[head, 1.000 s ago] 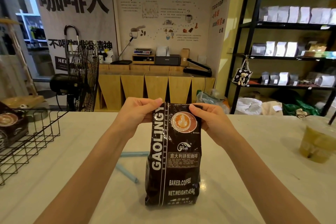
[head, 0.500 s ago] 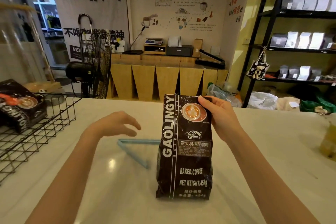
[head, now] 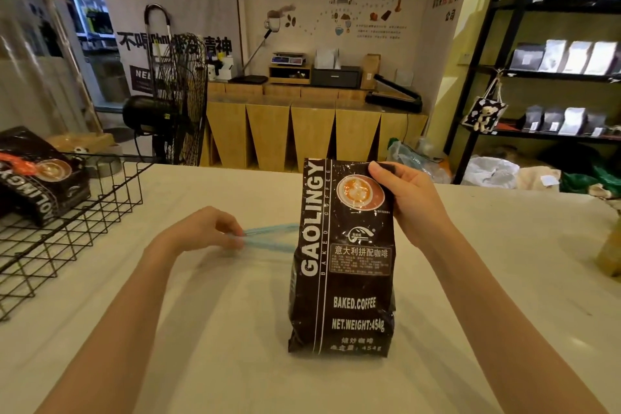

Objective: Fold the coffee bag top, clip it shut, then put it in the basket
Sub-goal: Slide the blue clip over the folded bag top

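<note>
A black coffee bag (head: 339, 279) stands upright on the white table (head: 235, 329), its top folded down. My right hand (head: 406, 202) pinches the folded top at the bag's upper right corner. A long light-blue clip (head: 268, 239) lies on the table just left of the bag, blurred, its right end hidden behind the bag. My left hand (head: 205, 228) has its fingertips closed on the clip's left end. A black wire basket (head: 84, 212) sits at the table's left edge.
Another black coffee bag (head: 40, 178) with an orange clip lies in the basket. A yellowish drink cup (head: 610, 255) stands at the far right edge of the table. Beyond the table are a floor fan (head: 178, 101), a wooden counter and black shelves.
My left hand let go of the bag top, moved left and down to the table and closed on the blue clip. My right hand stays on the folded top.
</note>
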`<state>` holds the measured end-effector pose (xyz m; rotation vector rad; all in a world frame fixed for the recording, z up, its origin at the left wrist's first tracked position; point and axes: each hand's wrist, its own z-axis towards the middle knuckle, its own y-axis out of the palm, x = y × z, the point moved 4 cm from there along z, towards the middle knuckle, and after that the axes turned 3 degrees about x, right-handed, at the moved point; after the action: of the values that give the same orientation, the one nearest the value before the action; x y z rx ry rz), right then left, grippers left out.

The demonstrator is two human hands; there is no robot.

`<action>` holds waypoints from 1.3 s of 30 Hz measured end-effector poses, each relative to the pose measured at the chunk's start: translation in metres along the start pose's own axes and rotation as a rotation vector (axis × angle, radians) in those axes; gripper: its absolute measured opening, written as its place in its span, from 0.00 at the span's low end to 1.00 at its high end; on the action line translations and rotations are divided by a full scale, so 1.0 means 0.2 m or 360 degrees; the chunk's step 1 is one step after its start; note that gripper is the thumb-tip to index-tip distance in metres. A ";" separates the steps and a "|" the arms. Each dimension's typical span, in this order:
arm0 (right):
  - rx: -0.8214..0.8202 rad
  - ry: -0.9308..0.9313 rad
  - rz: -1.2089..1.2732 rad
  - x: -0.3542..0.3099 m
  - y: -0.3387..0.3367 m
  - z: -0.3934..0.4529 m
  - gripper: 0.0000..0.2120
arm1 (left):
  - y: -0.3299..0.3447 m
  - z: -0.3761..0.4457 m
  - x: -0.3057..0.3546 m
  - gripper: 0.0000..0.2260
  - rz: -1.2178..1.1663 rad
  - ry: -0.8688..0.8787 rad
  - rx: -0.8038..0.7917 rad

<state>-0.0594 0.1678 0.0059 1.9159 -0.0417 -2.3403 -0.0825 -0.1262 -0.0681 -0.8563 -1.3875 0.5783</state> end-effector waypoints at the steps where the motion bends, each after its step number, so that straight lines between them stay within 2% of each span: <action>1: -0.0003 -0.0005 0.0001 0.00 -0.01 0.00 0.05 | -0.01 0.00 0.02 0.03 -0.0132 -0.0005 0.0051; 7: -0.0007 -0.0018 0.0002 -0.01 -0.04 -0.01 0.05 | -0.11 -0.05 0.20 0.07 -0.1353 0.0030 0.0288; 10: -0.0011 -0.0023 -0.0007 -0.02 -0.04 -0.02 0.05 | -0.16 -0.08 0.32 0.08 -0.1559 0.0178 0.0364; 17: -0.0033 -0.0057 0.0029 -0.02 -0.03 -0.03 0.05 | -0.13 -0.14 0.55 0.09 -0.1302 0.0365 0.0287; 22: -0.0049 -0.0107 0.0025 -0.03 -0.01 -0.03 0.06 | -0.11 -0.14 0.69 0.06 -0.1099 0.0483 0.0364; 27: -0.0019 -0.0196 -0.0045 -0.03 0.00 -0.04 0.06 | -0.10 -0.15 0.76 0.11 -0.1017 0.0496 0.0337; 35: -0.0046 -0.0185 -0.0141 -0.03 -0.02 -0.03 0.07 | -0.10 -0.13 0.79 0.11 -0.0901 0.0527 0.0320; 39: -0.0181 -0.0171 -0.0198 -0.04 -0.02 -0.03 0.09 | -0.09 -0.13 0.80 0.09 -0.0920 0.0526 0.0342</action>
<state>-0.0514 0.1733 0.0121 1.7879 0.2021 -2.4642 -0.0394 -0.0161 0.0434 -0.3283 -1.1677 0.1247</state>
